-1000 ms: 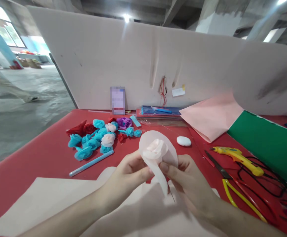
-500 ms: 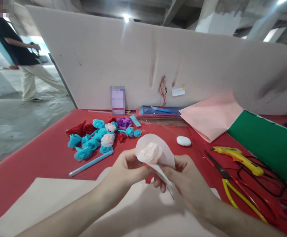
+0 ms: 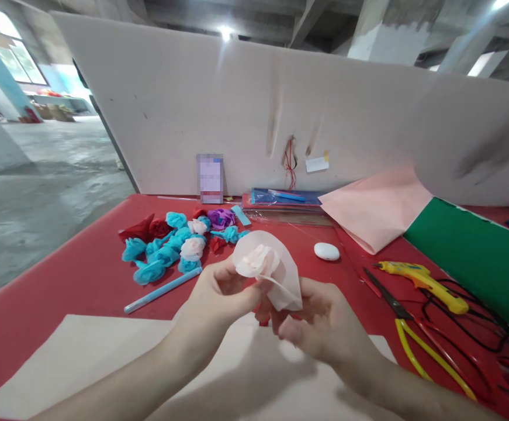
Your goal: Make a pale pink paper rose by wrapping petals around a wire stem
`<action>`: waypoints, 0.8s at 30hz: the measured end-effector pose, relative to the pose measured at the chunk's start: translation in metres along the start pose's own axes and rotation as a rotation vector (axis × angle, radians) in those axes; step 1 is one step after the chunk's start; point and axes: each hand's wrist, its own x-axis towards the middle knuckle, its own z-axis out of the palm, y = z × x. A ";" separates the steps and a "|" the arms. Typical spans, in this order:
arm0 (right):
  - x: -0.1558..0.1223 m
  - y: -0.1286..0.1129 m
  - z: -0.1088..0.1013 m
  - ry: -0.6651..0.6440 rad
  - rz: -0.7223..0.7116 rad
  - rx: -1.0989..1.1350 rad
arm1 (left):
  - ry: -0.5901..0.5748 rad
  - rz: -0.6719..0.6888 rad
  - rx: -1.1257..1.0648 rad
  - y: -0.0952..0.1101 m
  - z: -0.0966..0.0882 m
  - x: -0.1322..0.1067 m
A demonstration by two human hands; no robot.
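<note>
A pale pink paper flower (image 3: 260, 261) is held up over the table, its rolled centre facing me and one wide petal spread behind it. My left hand (image 3: 221, 295) pinches the flower near its base from the left, thumb in front. My right hand (image 3: 328, 321) has its fingers curled behind and under the wide petal, at its lower right edge. The right thumb is bent below the petal, and its fingertips partly hide the base. Beneath both hands lie pale paper sheets (image 3: 105, 356).
Finished blue, red, pink and purple paper flowers (image 3: 164, 255) lie at left by a light blue tube (image 3: 162, 290). At right are a white case (image 3: 326, 251), scissors (image 3: 397, 307), a yellow glue gun (image 3: 425, 283) with its cord, pink paper (image 3: 377, 207) and a green sheet (image 3: 468, 251).
The flower has shifted slightly left and up, tilting so the wide petal opens to the right. My right thumb has come off the petal and moved down. A person walking at left has left view.
</note>
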 end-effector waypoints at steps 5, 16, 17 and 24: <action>0.000 -0.003 0.005 0.122 0.036 -0.115 | -0.013 0.002 0.004 -0.002 0.001 -0.003; 0.000 -0.009 0.008 0.131 0.063 -0.108 | -0.175 -0.002 0.059 0.001 0.002 -0.003; 0.000 -0.008 0.007 0.125 0.061 -0.113 | -0.161 -0.003 0.065 0.001 0.002 -0.004; -0.002 -0.004 0.006 0.109 0.064 -0.228 | -0.025 -0.020 0.113 -0.003 0.006 -0.005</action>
